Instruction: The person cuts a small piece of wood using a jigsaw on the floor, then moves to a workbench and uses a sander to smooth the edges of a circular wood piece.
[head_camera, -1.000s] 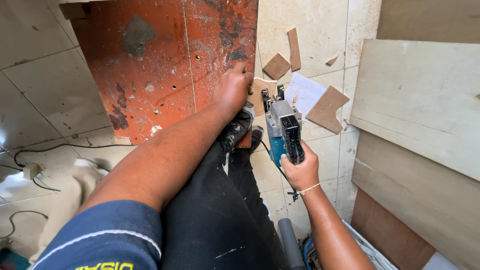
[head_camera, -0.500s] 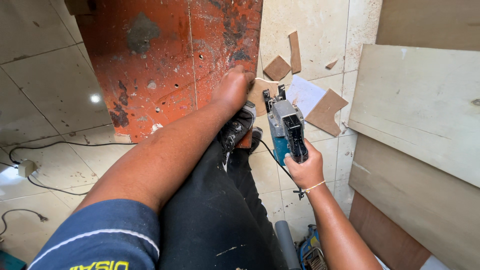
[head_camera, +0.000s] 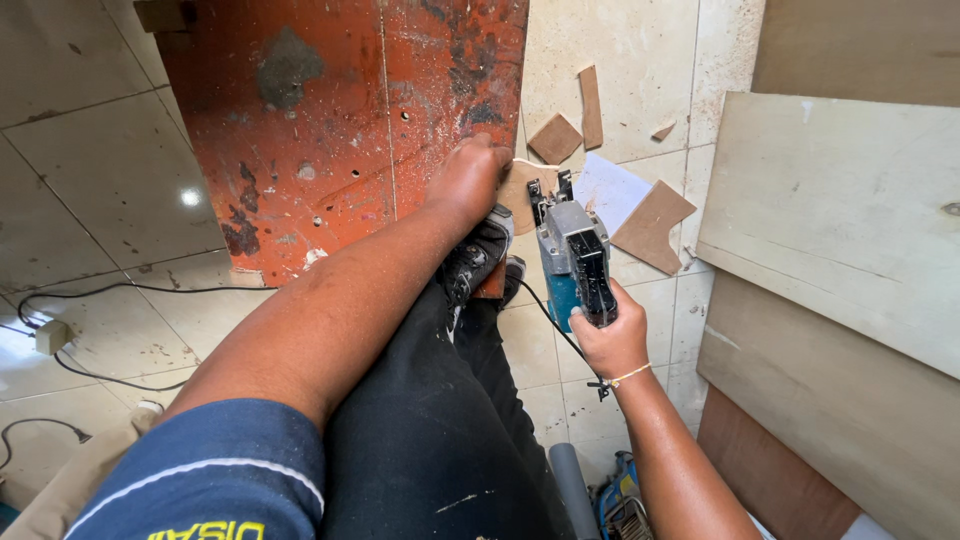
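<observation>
Two hands, right hand grip around jigsaw

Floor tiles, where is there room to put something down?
Bare pale floor tiles lie left of the orange-red stained board, above the black cable. It is crowded by the blue-grey power saw, where brown wood offcuts lie.

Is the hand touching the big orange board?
Touching. The head view shows the left hand pressed flat on the orange board's edge, no gap between them.
</observation>
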